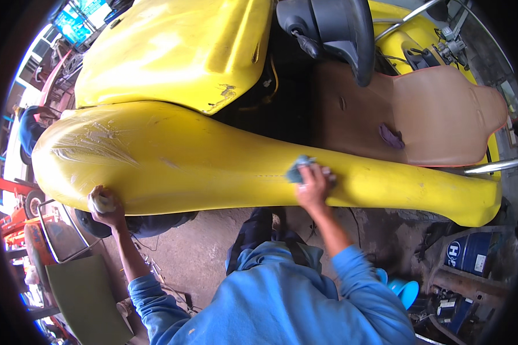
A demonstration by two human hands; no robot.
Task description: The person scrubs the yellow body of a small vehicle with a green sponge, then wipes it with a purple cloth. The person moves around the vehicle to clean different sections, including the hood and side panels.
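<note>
A long yellow vehicle fender panel [230, 152] stretches across in front of me, wide at the left and narrow toward the right. My right hand [313, 187] presses a crumpled grey-green cloth [299, 168] onto its middle part. At the rounded left end, my left hand [106, 210] is closed around a whitish wad [102, 202] against the lower edge; whether it is cloth or sponge cannot be made out. Pale, streaky smears [98, 144] lie on the panel above my left hand. Small scuffs show along the surface.
Beyond the fender are a yellow hood [172, 52] with chipped paint, a dark steering wheel [365, 46] and a brown seat [443, 115] holding a purple cloth [391, 136]. Blue drums [469, 253] stand at right, a turquoise container [407, 293] nearer. A green panel [86, 302] lies at left.
</note>
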